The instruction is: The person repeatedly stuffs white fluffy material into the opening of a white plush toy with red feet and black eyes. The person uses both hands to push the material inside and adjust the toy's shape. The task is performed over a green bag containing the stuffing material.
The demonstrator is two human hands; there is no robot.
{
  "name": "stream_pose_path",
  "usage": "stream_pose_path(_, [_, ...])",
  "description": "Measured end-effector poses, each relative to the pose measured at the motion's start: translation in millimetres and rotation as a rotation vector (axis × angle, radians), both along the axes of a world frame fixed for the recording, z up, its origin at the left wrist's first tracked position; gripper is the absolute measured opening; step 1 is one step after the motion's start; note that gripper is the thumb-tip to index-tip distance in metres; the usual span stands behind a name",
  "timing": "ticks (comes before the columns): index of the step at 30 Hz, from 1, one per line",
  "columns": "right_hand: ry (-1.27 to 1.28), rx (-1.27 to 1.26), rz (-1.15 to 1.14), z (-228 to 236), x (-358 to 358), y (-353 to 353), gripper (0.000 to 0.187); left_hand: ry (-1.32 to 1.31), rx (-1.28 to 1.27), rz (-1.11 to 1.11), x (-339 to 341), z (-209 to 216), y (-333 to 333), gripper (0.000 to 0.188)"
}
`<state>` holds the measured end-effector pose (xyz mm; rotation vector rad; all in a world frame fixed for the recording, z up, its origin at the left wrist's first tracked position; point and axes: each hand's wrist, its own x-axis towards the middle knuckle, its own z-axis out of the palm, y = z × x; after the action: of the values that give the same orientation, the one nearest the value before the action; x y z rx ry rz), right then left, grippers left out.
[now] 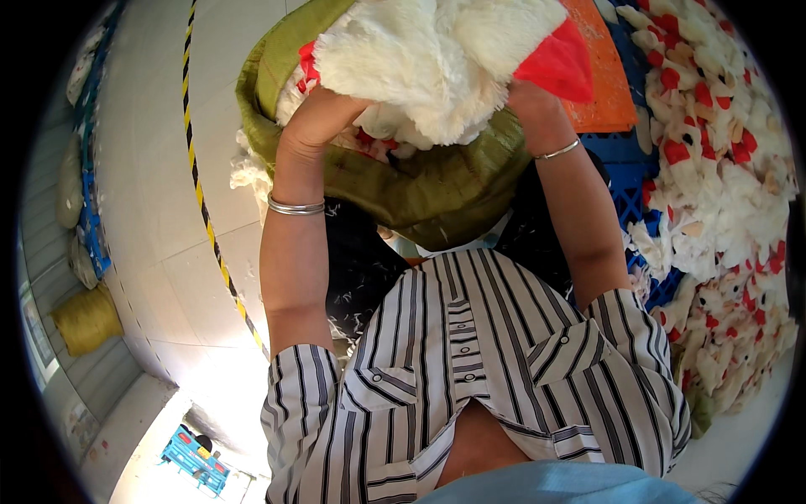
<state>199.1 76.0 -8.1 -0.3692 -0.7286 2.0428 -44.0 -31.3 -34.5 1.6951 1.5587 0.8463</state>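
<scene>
A large white fluffy plush piece (420, 59) with a red end (558, 59) is lifted over an olive-green woven sack (420, 197). My left hand (332, 113) holds its near left side, and the fingers go out of sight under the fur. On the other side my right hand (531, 101) grips it beside the red part, fingers mostly hidden too. Inside the sack, below the plush, more white and red plush pieces (369, 139) show. The sack stands between my knees with its mouth wide and its rim rolled outward.
To the right, a big heap of white and red plush pieces (714, 168) lies over blue plastic crates (630, 189). An orange board (604, 76) is beside the sack. Yellow-black tape (197, 181) runs along the floor at left. A yellow roll (86, 321) is farther left.
</scene>
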Motion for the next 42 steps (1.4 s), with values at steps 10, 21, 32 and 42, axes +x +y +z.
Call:
stream_pose_path(10, [-0.951, 0.717, 0.514, -12.0, 6.4, 6.8, 0.035, -1.297, 0.040, 0.091, 41.1, 29.2, 18.1, 0.061])
stream_pose_path(21, [-0.601, 0.347, 0.211, -24.9, -8.7, 0.5, 0.031, -1.044, 0.261, 0.273, 31.4, 24.4, 22.2, 0.043])
stream_pose_path(32, [-0.638, 0.259, 0.115, -36.8, 0.1, 21.5, 0.027, -0.902, 0.286, 0.090, 14.5, 28.4, 9.7, 0.032])
stream_pose_path(42, [-0.258, 0.217, 0.279, -32.1, -3.3, 14.2, 0.034, -0.971, -0.028, -0.093, 21.7, 49.4, 14.8, 0.041])
